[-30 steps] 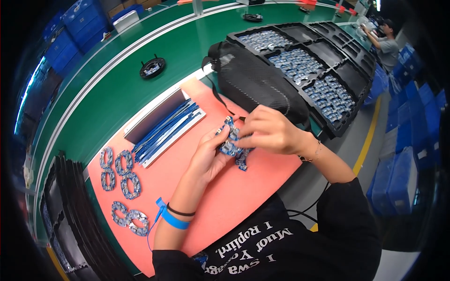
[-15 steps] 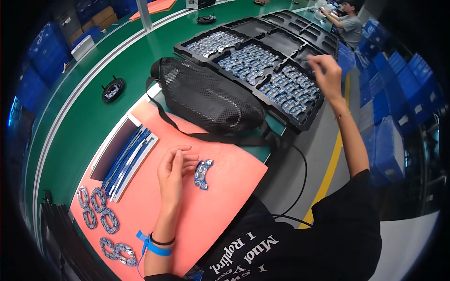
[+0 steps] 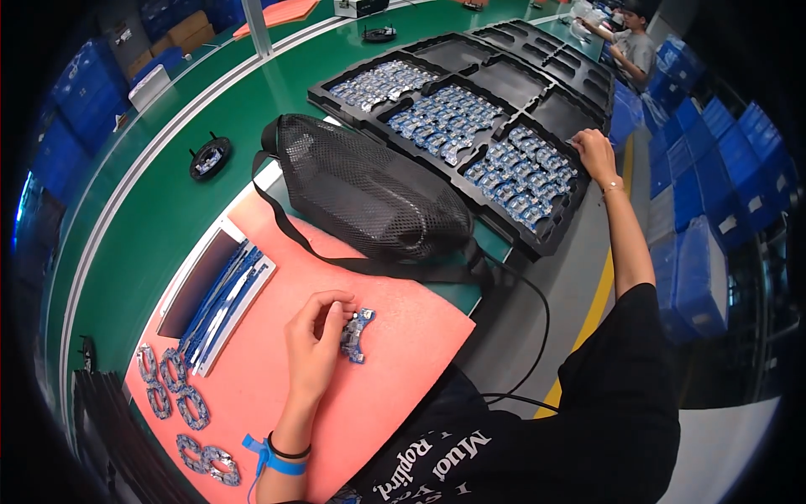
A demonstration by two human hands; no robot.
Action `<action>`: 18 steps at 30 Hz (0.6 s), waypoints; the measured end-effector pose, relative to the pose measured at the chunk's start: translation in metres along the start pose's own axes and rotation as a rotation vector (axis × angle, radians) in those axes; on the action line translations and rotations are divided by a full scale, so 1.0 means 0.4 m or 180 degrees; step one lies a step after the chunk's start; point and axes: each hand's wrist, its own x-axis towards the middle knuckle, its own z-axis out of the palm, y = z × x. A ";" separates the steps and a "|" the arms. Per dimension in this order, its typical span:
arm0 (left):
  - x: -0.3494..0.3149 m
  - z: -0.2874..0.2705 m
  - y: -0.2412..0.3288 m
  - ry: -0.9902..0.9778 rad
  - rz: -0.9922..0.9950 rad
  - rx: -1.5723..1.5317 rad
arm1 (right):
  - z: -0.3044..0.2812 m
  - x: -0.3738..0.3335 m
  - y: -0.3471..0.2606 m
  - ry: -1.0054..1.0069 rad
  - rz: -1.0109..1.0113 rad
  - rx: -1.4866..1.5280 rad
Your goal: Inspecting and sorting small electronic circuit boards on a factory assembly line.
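My left hand (image 3: 312,343) rests over the pink mat (image 3: 277,332), its fingers loosely curved with the thumb apart. The fingertips reach the left edge of a curved blue circuit board (image 3: 357,338) lying on the mat. They partly cover it, and I cannot tell whether they touch it. Stretched out to the far right, my right hand (image 3: 597,157) has its thumb and fingers pinched together at the right rim of a black compartment tray (image 3: 544,245). Something small and pale shows at those fingertips, too small to make out. Three tray compartments hold rows of curved circuit boards (image 3: 516,181).
A black mesh bag (image 3: 369,193) with a strap lies between mat and tray. At the mat's left are a box of blue strips (image 3: 222,307) and several ring-shaped board pairs (image 3: 193,407). Black round parts (image 3: 210,158) sit on the green table. A co-worker (image 3: 634,52) is far right.
My right hand has come down to the tray's right edge, its fingers now pinched. The left fingers have moved slightly closer over the circuit board. The view has shifted a little.
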 end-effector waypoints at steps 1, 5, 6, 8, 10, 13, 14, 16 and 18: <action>0.000 -0.001 0.002 0.0014 -0.0022 0.0029 | -0.009 0.001 0.003 -0.0017 0.0009 -0.0010; 0.000 -0.002 -0.005 0.0047 0.0040 0.0018 | -0.025 0.003 0.031 -0.1002 0.0612 0.0203; 0.000 0.000 -0.004 0.0028 0.0039 0.0008 | -0.024 -0.001 0.040 -0.0854 0.0848 0.0559; -0.001 0.001 -0.002 0.0158 0.0158 0.0138 | -0.031 -0.006 0.039 -0.0489 0.1178 0.0772; -0.005 0.005 -0.001 0.0190 0.0374 0.0467 | -0.028 -0.012 0.050 -0.0548 0.1302 0.0547; -0.007 0.005 0.002 0.0266 0.0682 0.0914 | -0.026 -0.015 0.046 -0.0643 0.1381 0.0195; -0.007 0.005 0.003 0.0303 0.0772 0.1024 | -0.029 -0.015 0.040 -0.0681 0.1337 0.0059; -0.005 0.001 -0.001 0.0309 0.0701 0.0933 | -0.036 -0.017 0.034 -0.0684 0.1326 0.0076; -0.004 -0.002 -0.004 0.0310 0.0626 0.0842 | -0.037 -0.020 0.031 -0.0692 0.1317 0.0092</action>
